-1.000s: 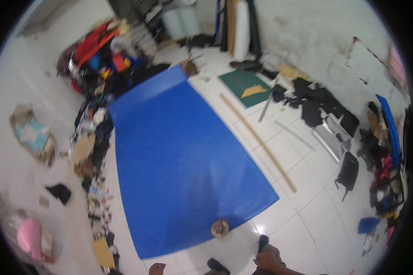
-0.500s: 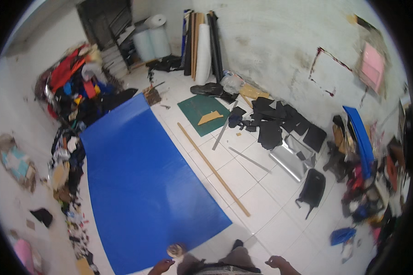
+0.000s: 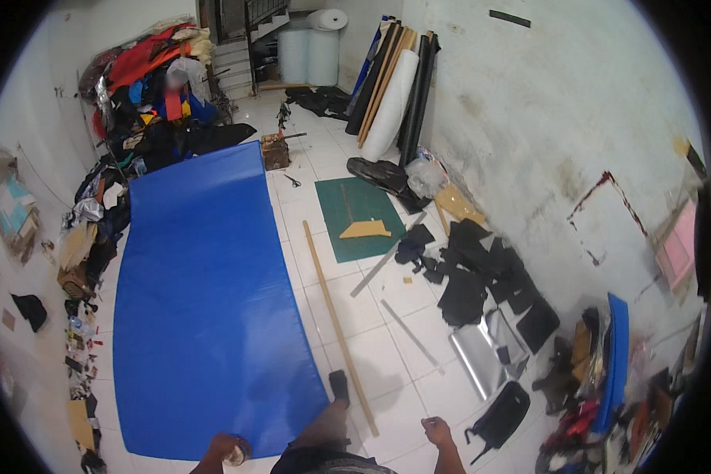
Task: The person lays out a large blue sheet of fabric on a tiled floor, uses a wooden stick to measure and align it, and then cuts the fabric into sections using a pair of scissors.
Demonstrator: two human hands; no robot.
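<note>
Blue, glossy rectangular sheet [image 3: 205,300], spread flat on the white-tiled floor [image 3: 371,332] before me. At its near edge, my left hand [image 3: 223,445] overlaps a round, brownish object [image 3: 241,453]; I cannot tell whether it grips. My right hand [image 3: 434,431], fingers curled, hangs above the tiles; fingertip contact is unclear. Rightward: a long, tan strip [image 3: 340,332], then a green rectangular mat [image 3: 363,207].

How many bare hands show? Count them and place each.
2: the left hand at the round object by the near edge of the blue sheet; the right hand above the white tiles, right of the wooden strip.
</note>
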